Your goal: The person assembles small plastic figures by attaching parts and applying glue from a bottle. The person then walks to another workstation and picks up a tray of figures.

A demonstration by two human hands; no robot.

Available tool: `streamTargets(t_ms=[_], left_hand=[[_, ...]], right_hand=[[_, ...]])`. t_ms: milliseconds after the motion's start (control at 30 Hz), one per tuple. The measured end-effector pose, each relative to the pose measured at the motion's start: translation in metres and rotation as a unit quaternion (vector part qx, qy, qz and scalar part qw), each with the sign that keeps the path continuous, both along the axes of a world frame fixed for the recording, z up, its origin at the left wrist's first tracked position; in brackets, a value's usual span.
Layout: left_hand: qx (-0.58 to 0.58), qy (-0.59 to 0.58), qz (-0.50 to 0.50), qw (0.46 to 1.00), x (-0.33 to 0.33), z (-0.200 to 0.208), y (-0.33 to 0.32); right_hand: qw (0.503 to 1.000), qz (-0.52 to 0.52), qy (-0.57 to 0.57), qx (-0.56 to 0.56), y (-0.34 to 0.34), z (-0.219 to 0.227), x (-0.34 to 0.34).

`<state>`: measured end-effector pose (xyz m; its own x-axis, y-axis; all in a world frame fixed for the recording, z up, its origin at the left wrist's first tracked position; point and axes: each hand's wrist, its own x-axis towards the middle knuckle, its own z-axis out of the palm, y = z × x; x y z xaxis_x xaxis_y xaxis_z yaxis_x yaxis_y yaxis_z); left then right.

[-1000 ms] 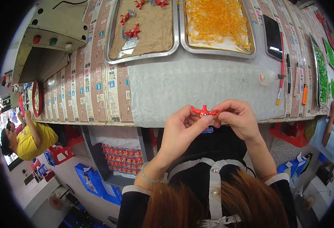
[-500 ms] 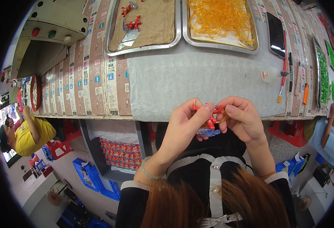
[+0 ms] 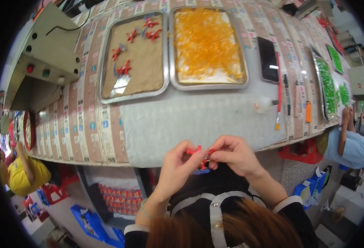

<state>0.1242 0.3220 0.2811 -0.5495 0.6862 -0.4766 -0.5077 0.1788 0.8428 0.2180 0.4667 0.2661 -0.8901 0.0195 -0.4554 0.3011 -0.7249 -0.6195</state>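
Observation:
A small red toy figurine (image 3: 202, 165) with a blue base is held between my hands, just off the table's front edge. My left hand (image 3: 177, 166) grips it from the left, thumb and fingers closed on it. On its other side, my right hand (image 3: 236, 158) pinches the figurine's red upper part between thumb and forefinger. Fingers cover much of the toy. Several similar red figurines, such as one toy figurine (image 3: 124, 68), lie in a metal tray (image 3: 144, 62) lined with brown paper. Beside it, another metal tray (image 3: 209, 87) holds a heap of translucent yellow-orange strips (image 3: 206, 45).
A phone (image 3: 267, 60), paintbrush (image 3: 278, 107), black pen (image 3: 287, 95), orange knife (image 3: 308, 111) and small bottle (image 3: 264, 106) lie to the right. A control box (image 3: 45, 53) stands left. Below, an open drawer holds red pieces (image 3: 120, 198). People sit on both sides.
The view has tilted up, so the trays show more fully and lower in the picture. The figurine stays between my hands; the yellow strip earlier at my right fingers is no longer distinct.

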Motion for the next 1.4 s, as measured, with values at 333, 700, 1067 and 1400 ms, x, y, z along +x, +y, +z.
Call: streamTargets(t_ms=[333, 700, 1067, 1400], left_hand=[[0.254, -0.275, 0.056, 0.926, -0.005, -0.033, 0.007], [0.240, -0.013, 0.036, 0.970, 0.008, -0.032, 0.003], [0.201, -0.073, -0.009, 0.977, 0.003, -0.031, 0.001], [0.184, 0.176, -0.018, 0.967, 0.006, -0.038, 0.003]], right_hand=[[0.671, -0.094, 0.314, 0.664, -0.011, -0.011, -0.002], [0.980, -0.133, 0.045, 0.141, -0.014, -0.018, -0.002], [0.937, -0.125, 0.157, 0.287, -0.003, -0.028, 0.002], [0.951, -0.112, 0.160, 0.238, -0.006, -0.029, 0.006]])
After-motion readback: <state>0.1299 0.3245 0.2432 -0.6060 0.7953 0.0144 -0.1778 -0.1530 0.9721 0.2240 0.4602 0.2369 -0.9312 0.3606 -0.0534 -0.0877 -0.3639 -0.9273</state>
